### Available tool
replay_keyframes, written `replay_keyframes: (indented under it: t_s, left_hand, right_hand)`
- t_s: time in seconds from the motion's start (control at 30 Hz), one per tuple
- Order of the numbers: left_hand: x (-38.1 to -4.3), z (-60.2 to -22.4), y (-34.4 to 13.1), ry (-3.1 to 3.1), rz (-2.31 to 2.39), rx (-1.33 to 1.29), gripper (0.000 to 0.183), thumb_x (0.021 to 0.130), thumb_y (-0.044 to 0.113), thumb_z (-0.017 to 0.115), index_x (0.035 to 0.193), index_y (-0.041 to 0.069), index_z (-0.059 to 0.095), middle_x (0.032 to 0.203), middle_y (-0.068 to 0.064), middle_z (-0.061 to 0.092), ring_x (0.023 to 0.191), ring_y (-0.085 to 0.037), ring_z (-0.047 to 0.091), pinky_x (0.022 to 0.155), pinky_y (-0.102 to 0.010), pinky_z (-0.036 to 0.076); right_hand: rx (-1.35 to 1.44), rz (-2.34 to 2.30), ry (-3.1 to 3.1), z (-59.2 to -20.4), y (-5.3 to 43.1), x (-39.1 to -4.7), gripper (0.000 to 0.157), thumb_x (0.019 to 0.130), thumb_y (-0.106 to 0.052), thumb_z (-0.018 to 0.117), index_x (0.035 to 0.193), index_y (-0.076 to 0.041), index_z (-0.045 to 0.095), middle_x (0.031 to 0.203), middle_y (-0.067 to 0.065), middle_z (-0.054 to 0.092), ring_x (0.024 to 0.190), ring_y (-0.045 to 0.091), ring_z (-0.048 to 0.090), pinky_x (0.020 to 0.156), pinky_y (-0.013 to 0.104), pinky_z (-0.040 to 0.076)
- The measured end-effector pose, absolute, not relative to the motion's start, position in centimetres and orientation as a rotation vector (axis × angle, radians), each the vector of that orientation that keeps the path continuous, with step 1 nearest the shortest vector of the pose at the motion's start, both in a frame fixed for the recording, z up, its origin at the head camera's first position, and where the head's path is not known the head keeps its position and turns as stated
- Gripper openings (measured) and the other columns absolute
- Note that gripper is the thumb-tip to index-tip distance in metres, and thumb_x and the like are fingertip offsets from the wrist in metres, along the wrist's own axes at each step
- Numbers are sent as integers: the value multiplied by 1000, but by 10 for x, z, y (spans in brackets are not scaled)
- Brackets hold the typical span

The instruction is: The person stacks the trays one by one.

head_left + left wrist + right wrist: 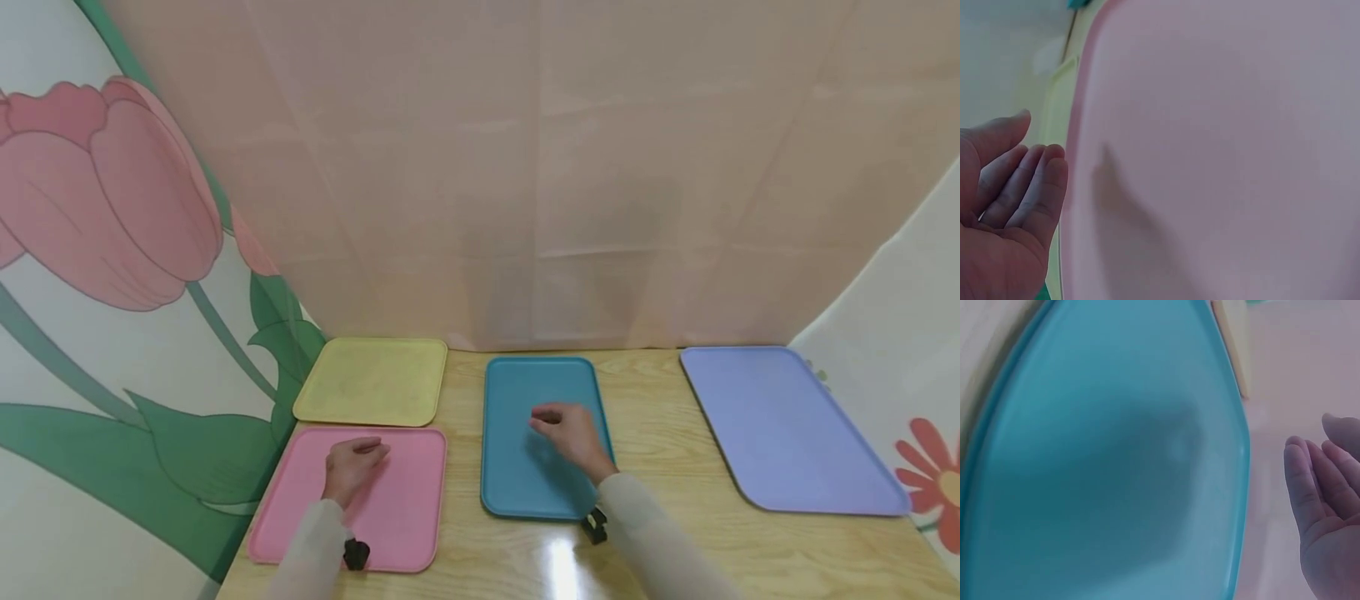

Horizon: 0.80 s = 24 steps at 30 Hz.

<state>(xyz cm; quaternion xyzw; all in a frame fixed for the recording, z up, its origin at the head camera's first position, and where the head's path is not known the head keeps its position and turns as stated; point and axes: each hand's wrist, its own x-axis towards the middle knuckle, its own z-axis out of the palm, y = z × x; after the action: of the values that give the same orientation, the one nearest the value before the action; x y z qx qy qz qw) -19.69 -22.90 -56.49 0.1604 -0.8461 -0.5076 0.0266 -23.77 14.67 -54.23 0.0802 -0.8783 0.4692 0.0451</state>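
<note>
My left hand hovers over the pink tray, its fingers loosely bent and nothing held. In the left wrist view the palm and fingers of that hand show bare, with a gap between thumb and fingertips. Over the blue-teal tray is my right hand, also without anything in it. The right wrist view shows its relaxed fingers and the thumb apart from them. Each hand casts a shadow on the tray beneath it.
A yellow tray lies behind the pink one, close against its far edge. At the far right is a lavender tray. All rest on a wooden table, backed by a pinkish curtain and a flower-printed wall on the left.
</note>
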Motion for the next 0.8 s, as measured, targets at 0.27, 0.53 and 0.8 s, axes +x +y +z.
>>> replay_keyframes:
  t_s: [0.27, 0.53, 0.8]
  left_hand:
    - [-191, -565, -256, -2629, -1509, 542, 35, 88, 15, 78, 116, -3, 72, 107, -18, 73, 104, -34, 67, 88, -45, 57]
    - [-184, -569, -282, -2607, -1465, 595, 38, 90, 18, 76, 119, -4, 70, 114, -21, 71, 113, -38, 62, 94, -47, 54]
    - [-175, -571, -308, -2570, -1476, 616, 41, 93, 17, 71, 126, -6, 65, 126, -26, 64, 119, -39, 58, 93, -40, 55]
  right_hand:
    - [275, 1481, -2680, -545, 125, -231, 17, 86, -8, 79, 100, 1, 76, 91, 6, 76, 87, 23, 72, 76, 38, 60]
    - [355, 1518, -2661, -548, 106, -224, 15, 85, -8, 79, 98, 1, 76, 89, 7, 76, 84, 23, 72, 72, 32, 59]
    - [437, 1573, -2673, -550, 85, -216, 17, 88, -7, 76, 101, 3, 75, 92, 9, 75, 86, 24, 71, 71, 31, 59]
